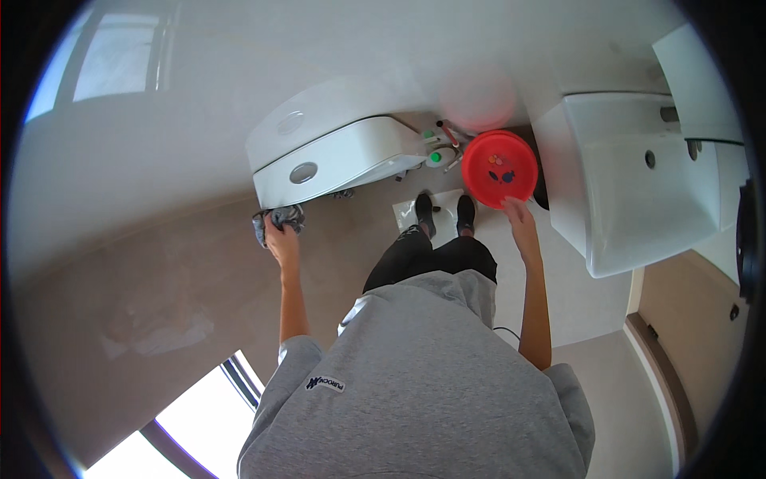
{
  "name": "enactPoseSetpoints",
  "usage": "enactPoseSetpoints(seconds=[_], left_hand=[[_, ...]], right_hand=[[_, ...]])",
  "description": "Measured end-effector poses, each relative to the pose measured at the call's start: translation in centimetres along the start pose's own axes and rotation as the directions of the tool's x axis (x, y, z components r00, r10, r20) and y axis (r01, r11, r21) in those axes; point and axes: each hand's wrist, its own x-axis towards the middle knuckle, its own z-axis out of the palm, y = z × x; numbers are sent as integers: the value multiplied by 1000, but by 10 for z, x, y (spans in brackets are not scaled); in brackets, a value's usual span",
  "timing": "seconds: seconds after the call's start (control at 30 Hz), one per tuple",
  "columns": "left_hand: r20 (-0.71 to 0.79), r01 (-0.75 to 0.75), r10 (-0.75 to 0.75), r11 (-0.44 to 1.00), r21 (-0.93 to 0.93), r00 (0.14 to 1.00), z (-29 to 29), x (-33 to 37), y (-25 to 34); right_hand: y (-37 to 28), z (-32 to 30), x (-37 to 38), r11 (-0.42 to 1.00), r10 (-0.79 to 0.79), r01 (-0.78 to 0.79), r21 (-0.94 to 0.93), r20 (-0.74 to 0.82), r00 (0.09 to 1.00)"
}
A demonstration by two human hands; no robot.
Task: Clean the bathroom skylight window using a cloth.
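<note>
My left hand (282,244) is closed around a bunched grey patterned cloth (289,217). The cloth lies against the left end of a white toilet tank (343,156), which has an oval flush button on top. My right hand (520,222) is on the other side, over the near rim of a red round basin (476,179). Its fingers look loosely extended with nothing in them; whether they touch the rim I cannot tell. Dark and coloured pictures decorate the inside of the basin.
Bottles with green caps (436,157) and a red-handled tool (448,134) stand between tank and basin. A white washbasin (614,184) juts out at the right. My shoes (465,214) are on a pale floor mat (407,214). A window (199,419) is at lower left, a door (690,307) at right.
</note>
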Motion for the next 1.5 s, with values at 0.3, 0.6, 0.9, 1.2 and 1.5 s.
enactPoseSetpoints(seconds=[0.3, 0.6, 0.9, 1.2, 1.5], left_hand=[[369, 445, -257, 383, -809, 893, -35, 24, -60], [394, 376, -58, 450, -810, 917, -25, 75, -92], [478, 201, 195, 727, -656, 857, -25, 96, -110], [495, 161, 193, 795, -585, 847, -42, 104, -104], [474, 197, 179, 744, -639, 862, -27, 97, -107]], right_hand=[[-200, 200, 24, 698, -617, 664, -267, 246, 748], [-208, 264, 15, 688, -578, 566, -453, 128, 806], [-221, 275, 10, 804, -428, 436, -405, 115, 896], [-227, 281, 7, 814, -435, 443, -375, 110, 893], [-223, 269, 9, 811, -406, 423, -403, 133, 904]])
